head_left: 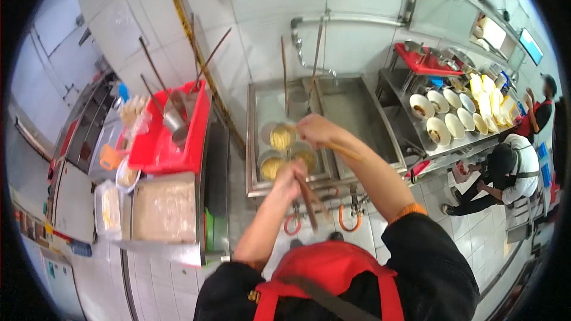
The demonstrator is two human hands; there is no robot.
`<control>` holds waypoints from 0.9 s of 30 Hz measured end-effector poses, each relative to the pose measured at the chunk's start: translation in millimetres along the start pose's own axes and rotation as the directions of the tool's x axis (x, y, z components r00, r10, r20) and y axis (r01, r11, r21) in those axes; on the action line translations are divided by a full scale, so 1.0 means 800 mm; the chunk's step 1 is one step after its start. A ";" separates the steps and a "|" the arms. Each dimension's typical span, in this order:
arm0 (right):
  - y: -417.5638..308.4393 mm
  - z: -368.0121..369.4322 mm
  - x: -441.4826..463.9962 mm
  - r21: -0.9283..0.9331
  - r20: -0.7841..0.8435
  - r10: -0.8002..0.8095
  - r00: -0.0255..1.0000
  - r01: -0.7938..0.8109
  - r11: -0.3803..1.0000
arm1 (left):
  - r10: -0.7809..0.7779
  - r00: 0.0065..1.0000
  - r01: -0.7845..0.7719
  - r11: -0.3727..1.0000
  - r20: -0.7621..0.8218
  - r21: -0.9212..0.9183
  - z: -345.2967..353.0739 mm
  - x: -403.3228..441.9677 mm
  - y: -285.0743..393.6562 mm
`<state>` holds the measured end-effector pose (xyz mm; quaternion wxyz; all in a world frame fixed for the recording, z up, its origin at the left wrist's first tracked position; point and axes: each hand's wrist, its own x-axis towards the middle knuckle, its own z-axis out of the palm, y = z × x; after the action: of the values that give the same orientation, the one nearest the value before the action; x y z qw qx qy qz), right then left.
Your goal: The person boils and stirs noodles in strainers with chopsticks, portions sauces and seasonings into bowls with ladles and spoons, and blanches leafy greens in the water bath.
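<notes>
My left hand [289, 179] is closed around the wooden handle [307, 205] of a noodle strainer at the front of a steel cooking vat [252, 113]. My right hand [318, 129] grips long chopsticks [350, 152] over the vat, their far ends beside pale noodles [282, 137] in a round strainer. More noodles [272, 168] fill a strainer at front left. Another strainer with noodles [306, 158] lies at front right, partly behind my hands. Which strainer my left hand's handle belongs to is hard to make out.
Two long-handled tools [284, 77] lean in the vat's back. At left stand a red bin [172, 157] with ladles and a floury tray [163, 208]. Several white bowls [439, 132] line the right-hand counter [419, 137]. A person [514, 166] bends low at far right; another stands behind.
</notes>
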<state>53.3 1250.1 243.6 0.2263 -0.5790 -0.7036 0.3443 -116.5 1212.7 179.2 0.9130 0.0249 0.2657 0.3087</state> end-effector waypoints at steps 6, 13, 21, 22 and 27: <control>-0.018 0.010 -0.009 -0.668 0.090 -0.469 0.879 0.403 0.626 | 0.121 0.993 -0.121 0.967 0.014 0.223 0.002 -0.028 -0.011; 0.021 -0.043 -0.083 0.834 -0.037 0.283 0.958 -0.127 0.538 | -0.167 0.978 0.187 0.968 0.128 -0.170 -0.057 0.016 0.024; 0.086 -0.211 -0.392 0.929 -0.365 0.504 0.783 0.270 0.253 | -0.303 0.913 0.404 0.764 0.272 -0.504 -0.005 -0.032 0.018; 0.109 -0.210 -0.391 0.848 -0.528 0.594 0.607 0.329 0.417 | -0.295 0.914 0.401 0.764 0.279 -0.506 0.005 -0.035 0.011; 0.367 -0.291 -0.317 0.241 -0.958 0.189 -0.216 -0.247 0.938 | -0.175 0.949 0.292 0.803 0.264 -0.519 0.040 -0.033 -0.011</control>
<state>471.1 1082.7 198.5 0.6053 -0.7510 -0.1739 -0.1985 -113.0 1194.2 217.0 0.9343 -0.2410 0.0719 0.2526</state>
